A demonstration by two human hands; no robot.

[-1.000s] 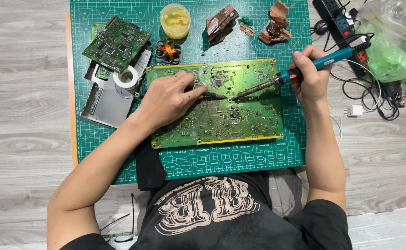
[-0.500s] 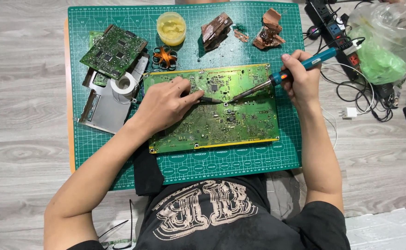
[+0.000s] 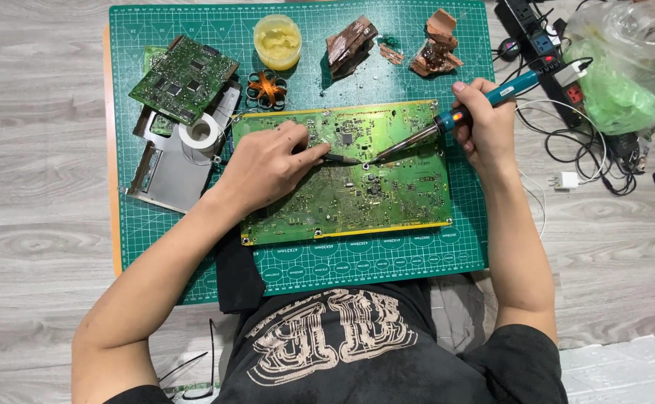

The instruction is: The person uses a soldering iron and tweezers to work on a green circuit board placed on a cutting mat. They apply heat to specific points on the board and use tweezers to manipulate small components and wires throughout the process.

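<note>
Two tools meet at one spot near the middle of the large green circuit board [image 3: 350, 176], and I hold one in each hand. My right hand [image 3: 484, 123] is closed in a pen-like grip around the teal handle of the soldering iron [image 3: 447, 123], fingers wrapped tight near the orange collar, so the long metal tip slants down and leftward to the board. I judge that holding it close to the collar gives me steadier control of the tip. My left hand [image 3: 264, 168] rests its heel and knuckles on the board itself, fingers pinched shut on a thin dark tool [image 3: 340, 158], probably tweezers, though I cannot tell for sure. Its point lies flat and aims right, almost touching the iron's tip. Resting that hand on the board seems to pin the board against the green cutting mat [image 3: 305, 254] while bracing the fingers.

The board lies flat across the mat's centre, directly under both hands, its long edge toward my body. The working spot sits between my hands, just past my left fingertips and well below my right fist. Beyond the board stand a small pot of yellow paste [image 3: 277, 39], a roll of solder wire [image 3: 201, 133], and a smaller circuit board [image 3: 183, 78] tilted over a metal bracket [image 3: 167, 168].
</note>
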